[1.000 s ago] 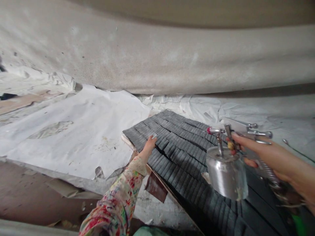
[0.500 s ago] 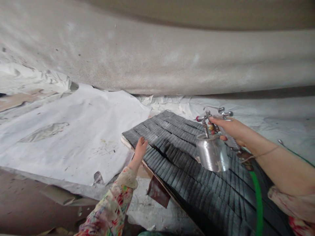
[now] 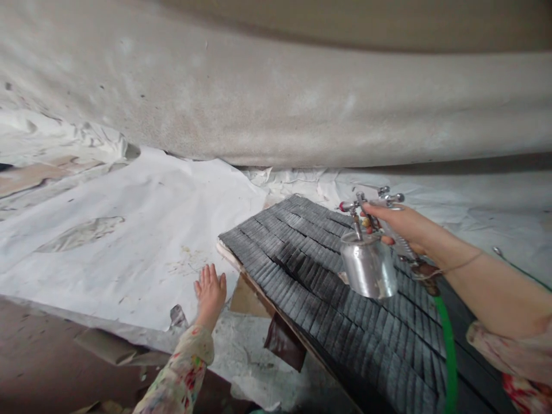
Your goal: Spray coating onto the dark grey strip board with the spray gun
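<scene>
A person's right hand is closed firmly around a metal spray gun, a narrow grip with the handle held in the palm; the gun is level, its red-tipped nozzle pointing left, and a silver cup hangs beneath it; a green hose runs from the gun's lower end down out of the frame; gun and cup appear above the right part of a panel of dark grey shingle-like rows, though their height above it cannot be told.

The left hand is open wide, fingers spread and pointing up the frame, holding nothing; it is just beside the panel's lower left edge, in front of white paper, and whether it touches the paper cannot be told; a paint-flecked floral sleeve covers that forearm.

The panel lies tilted on a pale board edge, with a piece of cardboard and a brown scrap beneath that edge; crumpled white paper spreads behind and left of it; a brown floor shows at lower left; a large curved grey-beige form fills the top of the view.
</scene>
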The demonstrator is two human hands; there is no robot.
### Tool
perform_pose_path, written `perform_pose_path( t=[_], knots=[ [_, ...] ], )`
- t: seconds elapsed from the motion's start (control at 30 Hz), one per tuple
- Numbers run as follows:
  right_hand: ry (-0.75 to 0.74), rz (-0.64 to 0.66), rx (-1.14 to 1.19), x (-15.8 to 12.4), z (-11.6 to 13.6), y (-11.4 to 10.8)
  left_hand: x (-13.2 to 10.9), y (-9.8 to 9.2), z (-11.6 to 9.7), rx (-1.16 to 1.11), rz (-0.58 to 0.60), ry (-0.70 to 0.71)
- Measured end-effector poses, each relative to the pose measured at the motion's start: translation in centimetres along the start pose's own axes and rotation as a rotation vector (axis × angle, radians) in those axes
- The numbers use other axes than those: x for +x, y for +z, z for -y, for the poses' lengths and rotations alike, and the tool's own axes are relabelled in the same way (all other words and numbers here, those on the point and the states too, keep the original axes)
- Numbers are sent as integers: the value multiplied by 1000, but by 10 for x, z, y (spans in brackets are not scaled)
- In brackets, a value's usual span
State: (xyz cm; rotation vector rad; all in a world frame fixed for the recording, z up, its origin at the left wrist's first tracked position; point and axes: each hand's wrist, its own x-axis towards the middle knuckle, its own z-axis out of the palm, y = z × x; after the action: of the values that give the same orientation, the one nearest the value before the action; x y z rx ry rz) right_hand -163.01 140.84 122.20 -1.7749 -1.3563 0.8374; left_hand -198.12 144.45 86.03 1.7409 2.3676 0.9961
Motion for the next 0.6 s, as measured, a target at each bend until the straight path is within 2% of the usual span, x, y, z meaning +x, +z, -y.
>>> perform_pose_path(
  t=[0.13,0.2,0.33,0.43,0.5,0.6],
  knots=[
    [31,98,47,2,2,6,-7,8,3,24,3,67],
    [35,105,63,2,5,9,-9,8,4,34,2,88],
    [10,49,82,8,13,17,-10,7,3,42,-4,110],
    [9,63,56,16,16,20,-11,6,2,37,0,101],
    [21,50,25,22,15,17,-11,6,2,29,1,93],
    [23,-42,12,33,11,9,-12,6,3,19,5,102]
  ],
)
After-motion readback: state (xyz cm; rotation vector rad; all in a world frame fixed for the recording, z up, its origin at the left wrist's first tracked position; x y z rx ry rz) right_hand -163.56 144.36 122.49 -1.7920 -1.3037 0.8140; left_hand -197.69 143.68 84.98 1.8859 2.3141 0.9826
